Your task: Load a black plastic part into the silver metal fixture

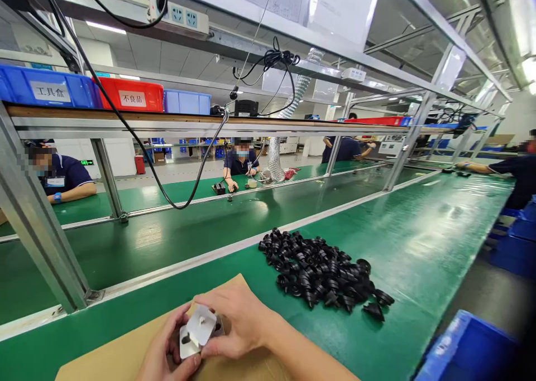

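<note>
Both of my hands hold a small white plastic plug part [197, 329] over a brown cardboard sheet [121, 353] at the near edge of the green bench. My left hand [165, 354] cups it from below and the left. My right hand [238, 319] pinches it from the right, thumb under, fingers on top. A dark piece shows just behind the white part, between my fingers. A heap of several black plastic parts [322, 272] lies on the green mat to the right of my hands, apart from them.
A grey metal post [37, 225] rises at the left. A green conveyor belt [167, 236] runs beyond the bench rail. Other people sit at the far side. Blue bins [469, 350] stand at the right. A black cable [138, 146] hangs from the shelf.
</note>
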The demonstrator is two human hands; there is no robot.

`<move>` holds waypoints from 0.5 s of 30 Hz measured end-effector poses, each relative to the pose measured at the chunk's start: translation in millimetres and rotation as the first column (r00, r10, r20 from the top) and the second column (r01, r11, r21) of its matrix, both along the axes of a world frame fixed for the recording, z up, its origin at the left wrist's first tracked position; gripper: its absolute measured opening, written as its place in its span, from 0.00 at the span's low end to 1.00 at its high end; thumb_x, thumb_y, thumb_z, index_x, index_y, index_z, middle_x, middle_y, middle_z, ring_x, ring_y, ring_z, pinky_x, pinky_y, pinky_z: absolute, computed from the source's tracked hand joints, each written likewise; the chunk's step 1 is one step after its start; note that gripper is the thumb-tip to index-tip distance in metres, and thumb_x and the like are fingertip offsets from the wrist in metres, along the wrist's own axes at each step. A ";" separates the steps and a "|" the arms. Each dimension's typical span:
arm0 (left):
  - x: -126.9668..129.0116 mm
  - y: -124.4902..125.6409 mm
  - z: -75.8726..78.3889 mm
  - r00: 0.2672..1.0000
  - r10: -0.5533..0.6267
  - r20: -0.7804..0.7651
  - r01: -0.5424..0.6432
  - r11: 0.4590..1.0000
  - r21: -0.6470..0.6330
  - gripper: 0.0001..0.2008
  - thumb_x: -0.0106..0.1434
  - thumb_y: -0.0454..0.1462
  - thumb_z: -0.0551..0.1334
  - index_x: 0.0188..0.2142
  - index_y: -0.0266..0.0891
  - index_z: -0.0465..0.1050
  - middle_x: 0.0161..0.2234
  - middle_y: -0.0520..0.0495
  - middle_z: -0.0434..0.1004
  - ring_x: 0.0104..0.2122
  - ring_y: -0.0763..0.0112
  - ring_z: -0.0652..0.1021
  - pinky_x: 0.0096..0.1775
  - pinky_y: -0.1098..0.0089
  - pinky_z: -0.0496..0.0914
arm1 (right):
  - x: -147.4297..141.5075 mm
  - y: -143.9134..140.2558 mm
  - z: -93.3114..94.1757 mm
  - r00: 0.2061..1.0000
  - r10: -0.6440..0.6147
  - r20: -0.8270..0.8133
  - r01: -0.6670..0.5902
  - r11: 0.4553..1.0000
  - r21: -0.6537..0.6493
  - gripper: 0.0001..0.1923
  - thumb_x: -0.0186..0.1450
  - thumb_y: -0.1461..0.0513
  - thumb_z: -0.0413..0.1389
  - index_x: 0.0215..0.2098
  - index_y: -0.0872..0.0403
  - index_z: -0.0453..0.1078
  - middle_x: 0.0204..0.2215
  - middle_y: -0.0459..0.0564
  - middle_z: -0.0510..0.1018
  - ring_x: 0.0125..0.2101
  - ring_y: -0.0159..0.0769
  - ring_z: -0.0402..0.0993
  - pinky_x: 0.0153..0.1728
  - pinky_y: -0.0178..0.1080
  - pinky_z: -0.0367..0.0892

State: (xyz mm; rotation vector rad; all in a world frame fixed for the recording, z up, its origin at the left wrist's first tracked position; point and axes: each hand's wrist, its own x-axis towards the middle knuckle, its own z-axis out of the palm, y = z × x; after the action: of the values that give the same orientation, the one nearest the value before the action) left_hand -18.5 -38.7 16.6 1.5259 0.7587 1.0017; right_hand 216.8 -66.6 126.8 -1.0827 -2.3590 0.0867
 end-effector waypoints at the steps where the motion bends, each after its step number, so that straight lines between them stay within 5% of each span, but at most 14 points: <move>1: -0.6 -0.7 0.6 1.000 0.017 -0.025 -0.017 1.000 0.017 0.42 0.57 0.57 0.73 0.66 0.48 0.66 0.59 0.37 0.77 0.46 0.52 0.83 0.40 0.64 0.78 | 0.6 -0.3 2.3 1.000 0.002 -0.024 -0.002 1.000 -0.022 0.45 0.59 0.40 0.67 0.67 0.49 0.65 0.44 0.54 0.82 0.41 0.47 0.82 0.41 0.42 0.74; 5: -2.6 -2.5 5.2 0.998 0.046 -0.037 -0.044 0.998 0.052 0.43 0.58 0.58 0.73 0.67 0.46 0.66 0.60 0.36 0.77 0.55 0.48 0.80 0.50 0.61 0.78 | -0.1 -1.9 8.9 0.992 0.094 -0.088 -0.105 0.987 -0.126 0.49 0.59 0.42 0.68 0.72 0.48 0.59 0.57 0.58 0.78 0.52 0.49 0.79 0.49 0.44 0.74; 11: -1.7 -3.8 12.2 0.995 -0.011 -0.098 0.017 0.998 0.067 0.42 0.60 0.58 0.72 0.68 0.46 0.63 0.56 0.38 0.78 0.41 0.58 0.82 0.38 0.65 0.76 | -3.2 2.2 -9.0 0.998 -0.051 0.020 0.053 0.993 -0.102 0.49 0.57 0.40 0.70 0.69 0.48 0.63 0.48 0.55 0.83 0.44 0.49 0.82 0.44 0.43 0.74; 15: 0.0 -3.7 9.2 0.999 -0.011 -0.046 0.012 0.999 0.032 0.42 0.59 0.56 0.73 0.67 0.48 0.63 0.58 0.38 0.77 0.45 0.55 0.81 0.41 0.64 0.75 | -0.7 4.0 -11.9 1.000 -0.009 0.013 0.010 0.996 -0.086 0.47 0.58 0.38 0.68 0.68 0.48 0.64 0.47 0.55 0.84 0.46 0.48 0.82 0.46 0.42 0.74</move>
State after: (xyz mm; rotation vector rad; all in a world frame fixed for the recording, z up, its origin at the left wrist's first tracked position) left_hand -18.5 -42.4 25.8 1.5837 0.7688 0.9774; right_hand 216.1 -62.6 114.8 -1.1380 -2.3803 0.1796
